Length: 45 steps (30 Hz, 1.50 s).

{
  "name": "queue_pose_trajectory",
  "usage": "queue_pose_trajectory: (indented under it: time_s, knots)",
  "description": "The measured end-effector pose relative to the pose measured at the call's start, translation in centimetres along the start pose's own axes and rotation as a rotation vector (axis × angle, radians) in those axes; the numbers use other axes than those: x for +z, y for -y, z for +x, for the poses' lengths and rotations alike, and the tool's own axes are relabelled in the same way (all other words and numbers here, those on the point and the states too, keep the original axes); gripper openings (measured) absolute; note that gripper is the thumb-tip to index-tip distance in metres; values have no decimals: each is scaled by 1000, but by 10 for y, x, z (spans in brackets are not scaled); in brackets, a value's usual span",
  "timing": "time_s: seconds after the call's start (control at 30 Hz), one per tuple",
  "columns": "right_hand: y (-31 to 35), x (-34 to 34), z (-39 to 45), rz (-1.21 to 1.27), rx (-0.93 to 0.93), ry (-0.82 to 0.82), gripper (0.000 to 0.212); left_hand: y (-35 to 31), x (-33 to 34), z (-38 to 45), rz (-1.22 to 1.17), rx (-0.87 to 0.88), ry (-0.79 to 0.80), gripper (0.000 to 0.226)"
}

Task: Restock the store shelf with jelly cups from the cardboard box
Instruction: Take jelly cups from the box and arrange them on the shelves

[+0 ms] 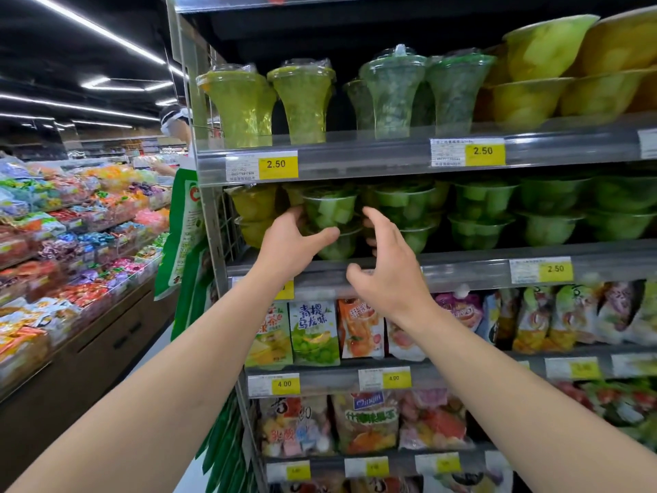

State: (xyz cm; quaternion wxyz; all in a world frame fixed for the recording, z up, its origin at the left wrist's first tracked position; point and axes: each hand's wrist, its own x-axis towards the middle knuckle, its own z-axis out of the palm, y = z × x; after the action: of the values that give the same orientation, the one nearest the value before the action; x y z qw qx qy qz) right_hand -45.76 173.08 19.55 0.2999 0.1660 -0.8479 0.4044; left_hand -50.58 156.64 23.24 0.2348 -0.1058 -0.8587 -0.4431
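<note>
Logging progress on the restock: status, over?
Left hand grips stacked green jelly cups on the second shelf. Right hand open beside them, touching nothing visible. Cardboard box out of view. No obstruction.

place: a shop | shelves [391, 265] full of jelly cups [480, 204] | yellow price tags [276, 164] | candy bins [71, 222] | snack bags [313, 332]

At frame centre, the left hand [292, 240] curls around a stack of two clear plastic jelly cups holding pale green cubes [330, 222] on the grey metal store shelf [462, 268]. The right hand [387, 275] hovers just beside it, fingers spread. Yellow price tags reading 2.50 [278, 164] line the shelf edge above.
</note>
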Motion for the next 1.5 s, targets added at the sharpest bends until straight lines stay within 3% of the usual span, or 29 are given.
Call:
queue_pose_trajectory:
  time_s: [0.17,0.37,0.77,0.93,1.23,1.5]
  knots:
    - [-6,-20,-25,-4,13,59,77,-14,-2,-27,8,-60,-114,76]
    - [-25,-26,-78,-32,46,206,73,-7,8,-111,-119,-149,-165,69]
    - [-103,-14,-292,-127,435,686,77,74,101,-338,-169,-574,253,66]
    - [-122,-29,-379,-180,540,803,76,83,127,-415,-221,-698,403,66]
    - [-165,-79,-497,-268,616,973,75,78,179,-530,-74,-801,589,70]
    - [-268,-100,-537,-322,538,1205,74,87,270,-564,140,-889,695,71]
